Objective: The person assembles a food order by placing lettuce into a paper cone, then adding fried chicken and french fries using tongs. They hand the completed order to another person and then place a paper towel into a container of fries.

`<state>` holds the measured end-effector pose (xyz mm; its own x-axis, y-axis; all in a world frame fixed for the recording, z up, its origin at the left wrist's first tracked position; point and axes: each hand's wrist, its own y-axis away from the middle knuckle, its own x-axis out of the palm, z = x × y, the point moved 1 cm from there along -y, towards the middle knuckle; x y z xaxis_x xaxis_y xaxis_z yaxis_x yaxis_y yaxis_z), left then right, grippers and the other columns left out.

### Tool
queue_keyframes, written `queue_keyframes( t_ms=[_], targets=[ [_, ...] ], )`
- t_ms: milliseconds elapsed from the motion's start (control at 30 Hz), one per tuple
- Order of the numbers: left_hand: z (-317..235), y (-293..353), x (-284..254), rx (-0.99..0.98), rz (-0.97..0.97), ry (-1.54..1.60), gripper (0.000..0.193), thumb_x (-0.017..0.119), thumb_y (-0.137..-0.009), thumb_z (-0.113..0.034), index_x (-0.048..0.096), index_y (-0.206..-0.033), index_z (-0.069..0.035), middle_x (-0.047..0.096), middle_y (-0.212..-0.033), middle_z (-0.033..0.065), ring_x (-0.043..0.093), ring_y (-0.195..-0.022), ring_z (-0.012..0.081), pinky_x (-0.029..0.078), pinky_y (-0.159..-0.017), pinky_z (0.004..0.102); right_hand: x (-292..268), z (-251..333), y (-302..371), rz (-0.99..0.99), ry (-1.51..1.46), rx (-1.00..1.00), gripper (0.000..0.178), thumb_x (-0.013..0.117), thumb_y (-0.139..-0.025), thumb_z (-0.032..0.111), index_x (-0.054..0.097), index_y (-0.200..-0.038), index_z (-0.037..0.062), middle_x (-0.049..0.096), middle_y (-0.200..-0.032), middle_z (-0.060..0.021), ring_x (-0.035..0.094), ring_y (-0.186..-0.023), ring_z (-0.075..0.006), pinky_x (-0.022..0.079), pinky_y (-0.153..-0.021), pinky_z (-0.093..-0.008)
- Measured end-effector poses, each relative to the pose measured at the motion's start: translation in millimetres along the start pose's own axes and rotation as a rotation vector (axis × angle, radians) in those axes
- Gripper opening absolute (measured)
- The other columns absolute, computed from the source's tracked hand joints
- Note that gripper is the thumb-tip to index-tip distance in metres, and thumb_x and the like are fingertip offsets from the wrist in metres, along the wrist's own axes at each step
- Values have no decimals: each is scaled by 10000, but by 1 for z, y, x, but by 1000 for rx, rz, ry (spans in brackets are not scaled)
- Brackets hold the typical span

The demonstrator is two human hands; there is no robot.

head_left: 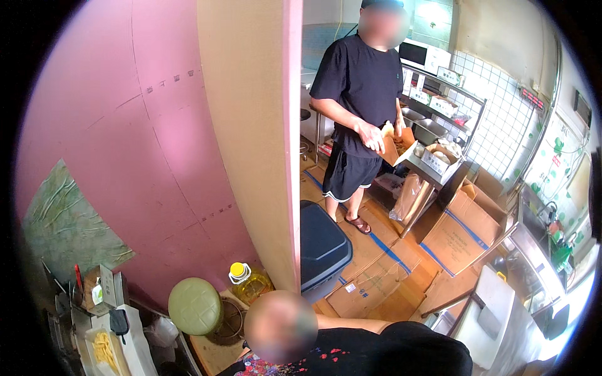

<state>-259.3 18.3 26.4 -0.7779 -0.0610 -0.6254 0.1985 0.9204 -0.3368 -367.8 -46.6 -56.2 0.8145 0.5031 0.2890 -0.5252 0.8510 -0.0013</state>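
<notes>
The wearer's own two hands do not show anywhere in the head view, so whether they are clenched, released or grasping cannot be told.

At the far left, one tray of pale fries (pixel 103 351) sits low on a cluttered counter, with one small cardboard box (pixel 100 288) just behind it. One round green stool (pixel 195 306) stands by the pink wall (pixel 125 125), and beside it one bottle of yellow oil (pixel 249 282) with a yellow cap. One dark bin (pixel 321 247) stands past the partition edge. Flattened cardboard (pixel 376 276) covers the floor (several sheets, overlapping, too many to count surely).

Two other people are in view: one seated at the bottom edge, one standing in black shirt and shorts, whose hand (pixel 371 136) grasps one open brown carton (pixel 396 145). To the right stands one metal shelf rack (pixel 439 125) and one large upright cardboard box (pixel 461 232).
</notes>
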Motion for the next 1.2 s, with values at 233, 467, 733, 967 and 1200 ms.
queue_keyframes(
  t_ms=[233, 467, 733, 967, 1200],
  targets=[
    [8, 9, 1, -40, 50, -22, 186, 630, -705, -183, 577, -791, -26, 561, -725, 171, 550, -679, 326, 436, -615, 375, 3, -9, 0, -37, -3, -11, 338, 490, -878, 182, 455, -1179, 32, 532, -1090, -107, 502, -1009, -168, 417, -849, -277],
    [20, 17, -11, -61, 136, 76, 188, 606, -710, -163, 580, -821, -13, 574, -771, 180, 555, -727, 330, 435, -654, 376, 28, 6, 0, -65, 22, 52, 347, 497, -874, 202, 460, -1179, 40, 547, -1082, -106, 508, -1012, -185, 423, -844, -291],
    [30, 28, -46, -40, 114, 149, 155, 572, -715, -116, 573, -818, 0, 565, -755, 189, 555, -703, 321, 436, -630, 371, 52, -37, -28, -16, -129, 98, 400, 458, -886, 291, 451, -1195, 37, 539, -1093, -123, 510, -1005, -209, 424, -848, -326],
    [62, 51, -73, -72, 35, 216, 99, 582, -712, -80, 526, -704, 1, 519, -657, 128, 532, -565, 242, 421, -522, 325, 118, 4, -34, -27, -149, 229, 619, 439, -888, 339, 119, -1368, 117, 234, -1384, -95, 191, -1281, -162, 184, -1014, -295],
    [100, 83, -103, -70, -24, 225, 97, 570, -718, -106, 549, -738, -13, 518, -652, 126, 524, -589, 268, 421, -540, 342, 167, -33, -55, -21, -249, 244, 592, 430, -900, 272, 103, -1372, 125, 180, -1398, -71, 188, -1272, -179, 180, -1029, -308]
  ],
)
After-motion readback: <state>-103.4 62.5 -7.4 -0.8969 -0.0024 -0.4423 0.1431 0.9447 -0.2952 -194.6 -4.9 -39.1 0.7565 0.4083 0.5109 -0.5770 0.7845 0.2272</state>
